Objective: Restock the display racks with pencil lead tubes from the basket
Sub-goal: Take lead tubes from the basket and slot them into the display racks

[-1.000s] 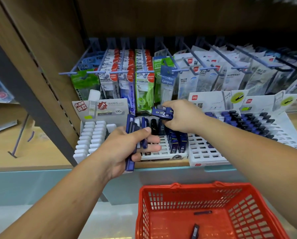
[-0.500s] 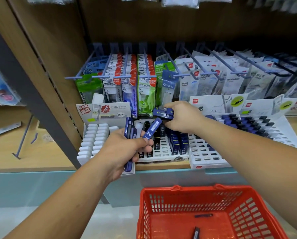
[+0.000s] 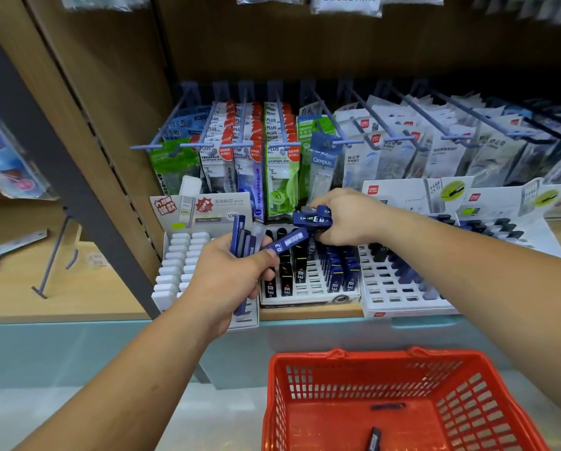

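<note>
One red basket point(image 3: 305, 355) sits at six o'clock, with two tubes point(image 3: 374, 439) inside. The rack point(image 3: 305, 299) is at twelve. Our left hand point(image 3: 230, 278) grips a bunch point(image 3: 240, 239). Our right hand point(image 3: 347, 219) pinches one tube point(image 3: 311, 220) above the rack. The loose tube point(image 3: 287, 243) poking toward two o'clock could slip if we bump it.

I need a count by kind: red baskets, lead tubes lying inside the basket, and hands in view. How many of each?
Red basket: 1
Tubes lying in it: 2
Hands, left hand and right hand: 2
Total: 5
</note>
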Tool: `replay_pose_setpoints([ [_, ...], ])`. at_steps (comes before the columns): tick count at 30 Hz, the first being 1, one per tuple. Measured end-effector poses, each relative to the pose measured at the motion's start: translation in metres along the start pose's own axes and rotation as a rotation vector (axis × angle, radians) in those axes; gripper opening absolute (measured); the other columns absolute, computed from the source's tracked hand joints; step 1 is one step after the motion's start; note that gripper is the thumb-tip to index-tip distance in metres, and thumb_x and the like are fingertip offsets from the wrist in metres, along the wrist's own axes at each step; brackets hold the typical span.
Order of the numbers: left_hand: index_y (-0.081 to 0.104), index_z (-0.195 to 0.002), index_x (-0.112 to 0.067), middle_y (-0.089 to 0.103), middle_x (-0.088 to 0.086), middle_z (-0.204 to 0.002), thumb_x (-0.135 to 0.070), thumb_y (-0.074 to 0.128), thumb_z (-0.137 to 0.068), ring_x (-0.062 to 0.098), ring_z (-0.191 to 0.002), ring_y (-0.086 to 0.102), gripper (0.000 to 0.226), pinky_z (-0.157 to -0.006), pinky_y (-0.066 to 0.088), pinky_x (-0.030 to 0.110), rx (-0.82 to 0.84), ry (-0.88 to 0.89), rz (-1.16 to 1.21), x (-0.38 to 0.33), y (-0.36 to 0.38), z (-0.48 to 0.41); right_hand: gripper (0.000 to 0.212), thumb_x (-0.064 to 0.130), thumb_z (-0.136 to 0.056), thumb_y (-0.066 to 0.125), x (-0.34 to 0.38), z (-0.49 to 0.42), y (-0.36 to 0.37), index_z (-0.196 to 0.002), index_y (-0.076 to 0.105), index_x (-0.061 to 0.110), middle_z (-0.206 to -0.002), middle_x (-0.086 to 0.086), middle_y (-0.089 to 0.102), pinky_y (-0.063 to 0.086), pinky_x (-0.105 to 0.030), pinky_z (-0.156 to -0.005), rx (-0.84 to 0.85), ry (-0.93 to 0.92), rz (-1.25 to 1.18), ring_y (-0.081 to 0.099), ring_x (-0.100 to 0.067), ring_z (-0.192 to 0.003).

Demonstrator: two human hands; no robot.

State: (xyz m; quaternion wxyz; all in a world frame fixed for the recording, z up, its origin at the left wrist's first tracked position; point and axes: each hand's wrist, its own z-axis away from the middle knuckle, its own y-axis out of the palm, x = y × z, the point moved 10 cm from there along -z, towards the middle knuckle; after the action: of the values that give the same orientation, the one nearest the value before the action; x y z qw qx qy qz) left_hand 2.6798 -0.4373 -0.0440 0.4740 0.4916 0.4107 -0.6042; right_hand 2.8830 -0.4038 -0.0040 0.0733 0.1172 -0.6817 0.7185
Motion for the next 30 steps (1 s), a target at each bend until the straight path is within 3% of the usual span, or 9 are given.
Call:
replay_pose_setpoints([
  [4, 0.072, -0.103, -0.010, 0.070, 0.026, -0.084, -0.005, 0.071, -0.093, 0.009, -0.040, 0.045, 0.012, -0.035, 0.028, 0.018, -0.018, -0.017, -0.021, -0.001, -0.001, 0.003, 0.045, 0.027, -0.083, 0.069, 0.005, 0.000, -0.001, -0.127, 0.065, 0.036, -0.107, 0.008, 0.067, 0.041, -0.027, -0.074, -0.025, -0.007, 0.188, 0.061, -0.022, -0.107],
  [6, 0.072, -0.105, -0.009, 0.066, 0.017, -0.080, -0.006, 0.070, -0.093, 0.006, -0.035, 0.040, 0.012, -0.033, 0.025, 0.016, -0.021, -0.024, -0.030, -0.002, -0.001, 0.004, 0.052, 0.027, -0.083, 0.068, 0.009, -0.001, -0.003, -0.134, 0.062, 0.036, -0.123, 0.006, 0.068, 0.045, -0.030, -0.079, -0.041, -0.028, 0.248, 0.060, -0.023, -0.120],
  [8, 0.072, -0.105, -0.008, 0.063, 0.016, -0.080, -0.005, 0.070, -0.093, 0.006, -0.034, 0.039, 0.013, -0.032, 0.024, 0.015, -0.026, -0.022, -0.033, -0.004, -0.002, 0.005, 0.050, 0.027, -0.082, 0.068, 0.010, -0.001, -0.003, -0.131, 0.064, 0.036, -0.126, 0.007, 0.068, 0.052, -0.034, -0.087, -0.007, -0.024, 0.271, 0.060, -0.023, -0.121],
  [11, 0.071, -0.104, -0.007, 0.063, 0.017, -0.081, -0.003, 0.069, -0.093, 0.005, -0.034, 0.039, 0.012, -0.031, 0.025, 0.017, -0.031, -0.009, -0.046, -0.005, -0.002, 0.006, 0.014, 0.027, -0.081, 0.071, 0.011, -0.003, -0.002, -0.092, 0.062, 0.029, -0.092, 0.009, 0.064, 0.048, -0.030, -0.068, 0.035, -0.007, 0.203, 0.060, -0.022, -0.090],
  [14, 0.071, -0.102, -0.008, 0.063, 0.018, -0.081, -0.004, 0.069, -0.094, 0.005, -0.035, 0.039, 0.009, -0.032, 0.026, 0.017, -0.034, 0.010, -0.052, -0.007, -0.002, 0.006, 0.021, 0.022, -0.080, 0.075, 0.003, -0.004, 0.002, -0.072, 0.055, 0.023, -0.076, 0.005, 0.057, 0.049, -0.030, -0.062, 0.021, 0.052, -0.015, 0.058, -0.021, -0.072],
  [20, 0.072, -0.101, -0.009, 0.061, 0.018, -0.080, -0.006, 0.069, -0.094, 0.004, -0.034, 0.038, 0.008, -0.031, 0.026, 0.017, -0.039, 0.031, -0.052, -0.009, -0.003, 0.005, 0.018, 0.023, -0.081, 0.076, -0.009, 0.003, -0.003, -0.098, 0.069, 0.022, -0.077, 0.005, 0.063, 0.055, -0.033, -0.072, -0.109, 0.078, -0.107, 0.063, -0.026, -0.083],
  [24, 0.071, -0.100, -0.010, 0.062, 0.017, -0.079, -0.006, 0.069, -0.095, 0.004, -0.034, 0.038, 0.007, -0.032, 0.026, 0.017, -0.041, 0.044, -0.048, -0.009, -0.003, 0.006, 0.055, 0.025, -0.085, 0.071, 0.007, 0.007, -0.005, -0.139, 0.060, 0.032, -0.122, 0.001, 0.070, 0.050, -0.034, -0.091, -0.090, -0.006, 0.183, 0.060, -0.026, -0.120],
  [26, 0.071, -0.100, -0.011, 0.063, 0.019, -0.080, -0.007, 0.070, -0.094, 0.005, -0.034, 0.038, 0.007, -0.032, 0.027, 0.018, -0.044, 0.055, -0.043, -0.010, -0.003, 0.006, 0.056, 0.025, -0.085, 0.071, 0.012, 0.006, -0.004, -0.139, 0.061, 0.034, -0.127, 0.002, 0.070, 0.050, -0.033, -0.092, -0.083, -0.048, 0.213, 0.060, -0.026, -0.122],
  [30, 0.071, -0.097, -0.012, 0.066, 0.029, -0.083, -0.006, 0.071, -0.093, 0.008, -0.039, 0.040, 0.007, -0.035, 0.029, 0.019, -0.056, 0.072, -0.040, -0.008, -0.005, 0.003, 0.036, 0.028, -0.082, 0.074, 0.009, 0.005, 0.005, -0.117, 0.068, 0.035, -0.102, 0.005, 0.073, 0.055, -0.037, -0.082, -0.110, -0.032, 0.109, 0.063, -0.023, -0.100],
])
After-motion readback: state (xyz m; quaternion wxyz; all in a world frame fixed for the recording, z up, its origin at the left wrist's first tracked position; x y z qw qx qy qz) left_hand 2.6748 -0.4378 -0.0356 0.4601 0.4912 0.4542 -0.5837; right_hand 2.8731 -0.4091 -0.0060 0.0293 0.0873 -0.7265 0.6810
